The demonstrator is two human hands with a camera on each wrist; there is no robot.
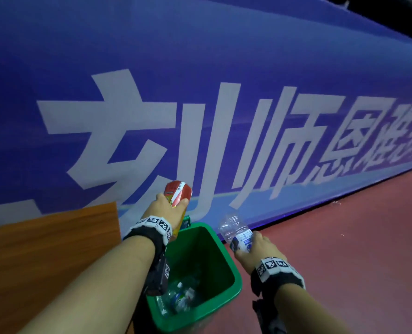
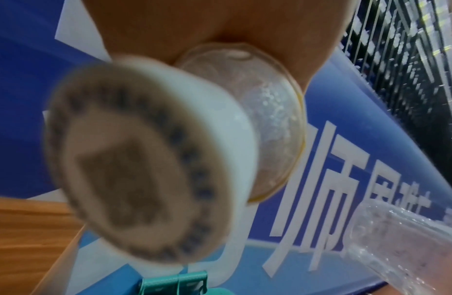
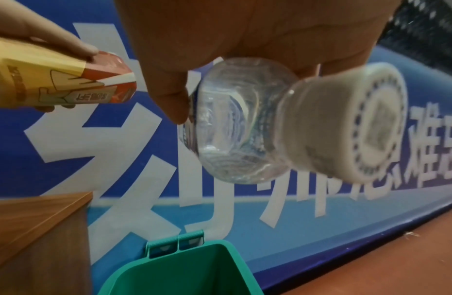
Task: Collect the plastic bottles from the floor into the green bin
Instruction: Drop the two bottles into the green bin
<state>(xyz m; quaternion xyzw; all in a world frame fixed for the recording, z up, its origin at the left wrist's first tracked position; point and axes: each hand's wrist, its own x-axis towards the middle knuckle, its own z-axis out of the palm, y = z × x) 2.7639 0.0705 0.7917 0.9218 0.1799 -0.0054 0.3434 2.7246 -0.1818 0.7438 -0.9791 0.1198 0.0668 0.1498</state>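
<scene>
My left hand grips a bottle with a red and gold label, held over the far left corner of the green bin. Its white cap fills the left wrist view, pointing down at the camera. My right hand grips a clear bottle with a blue and white label just beyond the bin's right rim. In the right wrist view that clear bottle hangs cap-down under my palm, above the bin. Several clear bottles lie at the bottom of the bin.
A wooden cabinet stands against the bin's left side. A blue banner wall with large white characters runs right behind the bin. Red floor stretches to the right.
</scene>
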